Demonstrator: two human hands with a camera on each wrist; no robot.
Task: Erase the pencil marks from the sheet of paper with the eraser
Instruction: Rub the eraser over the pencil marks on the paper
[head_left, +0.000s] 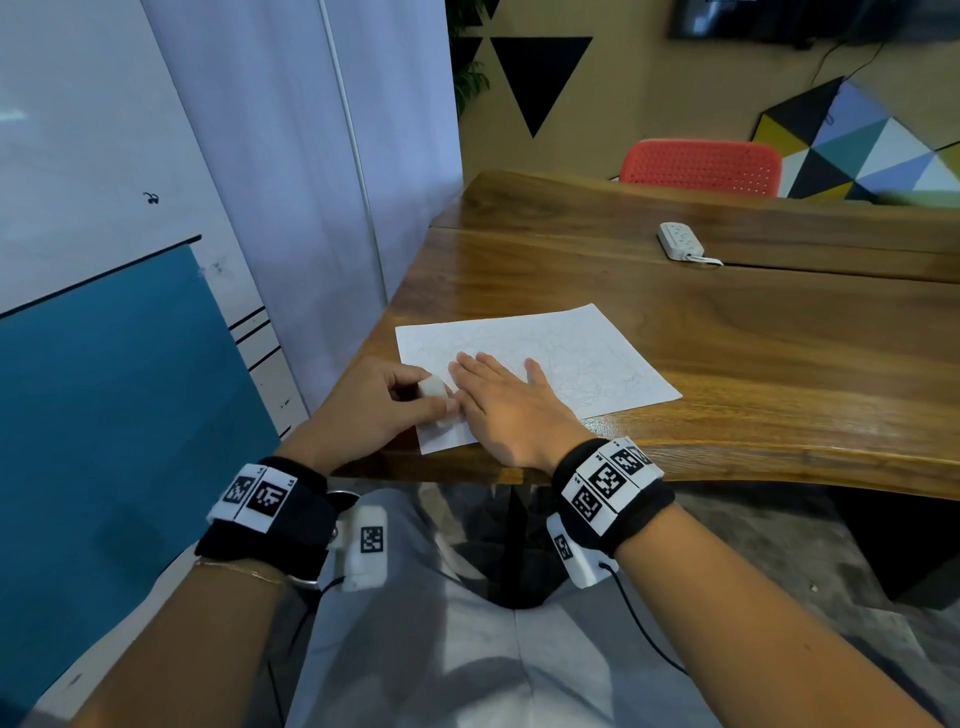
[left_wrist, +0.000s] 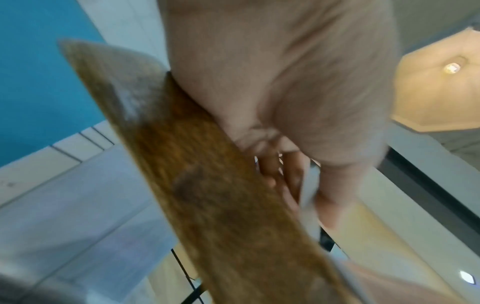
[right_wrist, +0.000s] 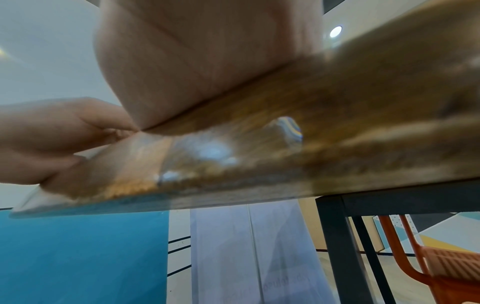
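Two hands work at the near corner of a sheet of paper (head_left: 540, 358) on a wooden table (head_left: 753, 364).

Left hand (head_left: 382, 402) pinches a white eraser (head_left: 432, 387) in curled fingers, down at the sheet's near-left corner. Right hand (head_left: 511, 402) lies flat, fingers straight, just beside it, likely pinning the paper so rubbing won't drag or crease it. Faint pencil marks (head_left: 582, 364) still cover most of the sheet. Farther off, well apart, sit a white power strip (head_left: 680, 240) and a red chair (head_left: 701, 166).
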